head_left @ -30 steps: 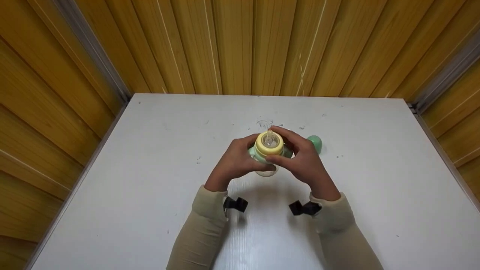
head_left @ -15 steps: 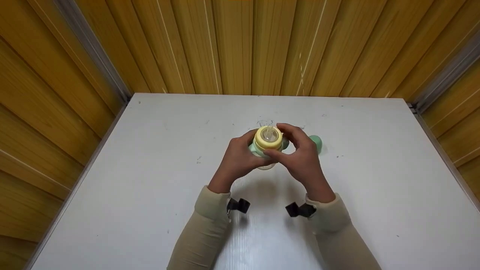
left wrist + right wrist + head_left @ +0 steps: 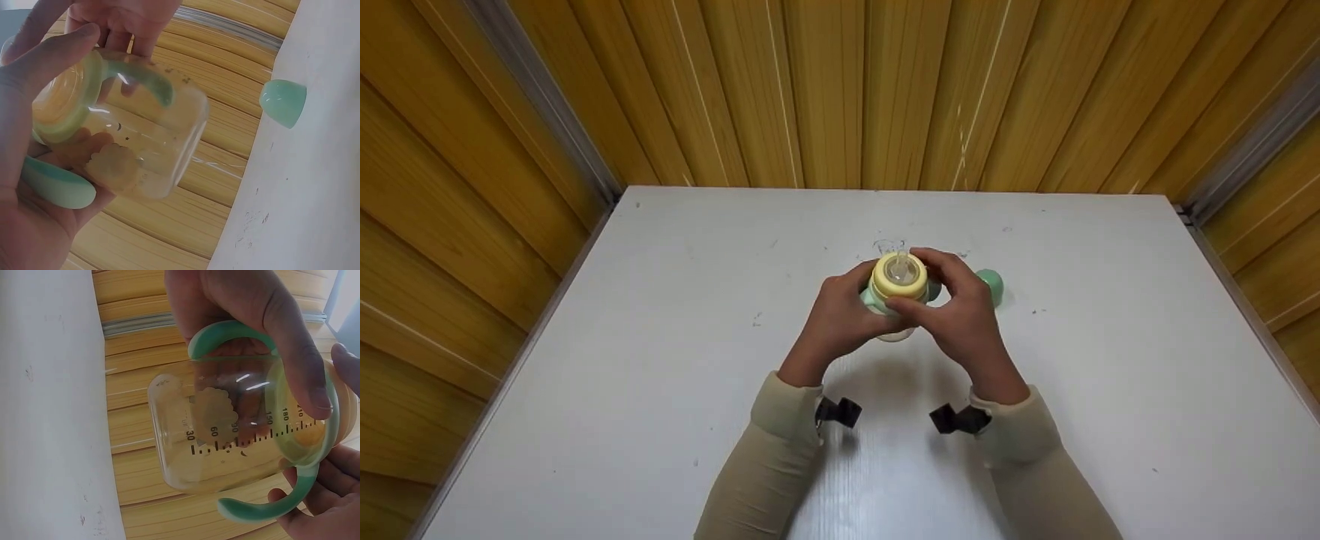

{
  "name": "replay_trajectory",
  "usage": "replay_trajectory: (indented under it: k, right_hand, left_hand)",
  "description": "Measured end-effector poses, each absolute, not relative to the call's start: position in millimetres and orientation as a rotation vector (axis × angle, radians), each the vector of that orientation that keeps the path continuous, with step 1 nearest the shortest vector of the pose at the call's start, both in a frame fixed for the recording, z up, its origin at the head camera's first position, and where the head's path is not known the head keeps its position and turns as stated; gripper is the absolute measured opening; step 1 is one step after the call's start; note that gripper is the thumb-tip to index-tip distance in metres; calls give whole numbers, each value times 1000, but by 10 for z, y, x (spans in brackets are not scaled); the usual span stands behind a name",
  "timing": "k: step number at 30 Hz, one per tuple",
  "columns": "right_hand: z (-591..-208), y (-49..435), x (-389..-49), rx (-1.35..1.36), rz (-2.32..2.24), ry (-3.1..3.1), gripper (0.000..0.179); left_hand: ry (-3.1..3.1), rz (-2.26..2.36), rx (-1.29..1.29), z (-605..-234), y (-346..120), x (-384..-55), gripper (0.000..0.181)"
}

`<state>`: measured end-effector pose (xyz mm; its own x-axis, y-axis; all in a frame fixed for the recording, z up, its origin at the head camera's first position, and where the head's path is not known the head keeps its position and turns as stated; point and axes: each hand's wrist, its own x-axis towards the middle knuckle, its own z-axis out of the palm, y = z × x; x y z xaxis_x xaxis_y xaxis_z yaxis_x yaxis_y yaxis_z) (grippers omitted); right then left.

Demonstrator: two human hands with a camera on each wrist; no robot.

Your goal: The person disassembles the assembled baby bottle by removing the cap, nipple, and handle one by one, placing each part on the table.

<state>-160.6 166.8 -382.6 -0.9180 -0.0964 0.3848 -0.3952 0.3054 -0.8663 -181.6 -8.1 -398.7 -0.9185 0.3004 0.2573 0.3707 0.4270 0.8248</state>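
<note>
A clear baby bottle (image 3: 225, 422) with a printed measuring scale is held above the table, its yellow collar (image 3: 899, 286) and clear nipple (image 3: 900, 267) facing up. Green handles (image 3: 264, 509) curve out from its two sides. My left hand (image 3: 844, 307) grips the bottle around the neck and one handle, thumb across the near side. On the other side, my right hand (image 3: 960, 304) holds the collar between thumb and fingers. A green domed cap (image 3: 991, 286) sits on the table, just beyond my right hand; the left wrist view shows the same cap (image 3: 284, 102).
The white table (image 3: 675, 390) carries dark scuff marks. Wood-patterned panels (image 3: 825, 90) rise behind it and on both sides, with metal strips at the corners. A small black device (image 3: 838, 412) is strapped at each wrist.
The bottle has shifted slightly away from me. My right fingers and thumb have changed position around the collar, and both forearms have drawn a little closer together. The cap stays put.
</note>
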Motion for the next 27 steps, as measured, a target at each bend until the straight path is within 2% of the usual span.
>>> replay_trajectory:
  k: [11,27]
  right_hand:
    - [-3808,1667,-1594,445,1719,-2301,59]
    - [-3806,1668,-1579,422,1702,-2335,63]
  left_hand:
    - [-2570,-1591,-683,-3998,-104,-1817,71]
    - [-2578,-1627,-715,-3982,-138,-1818,70]
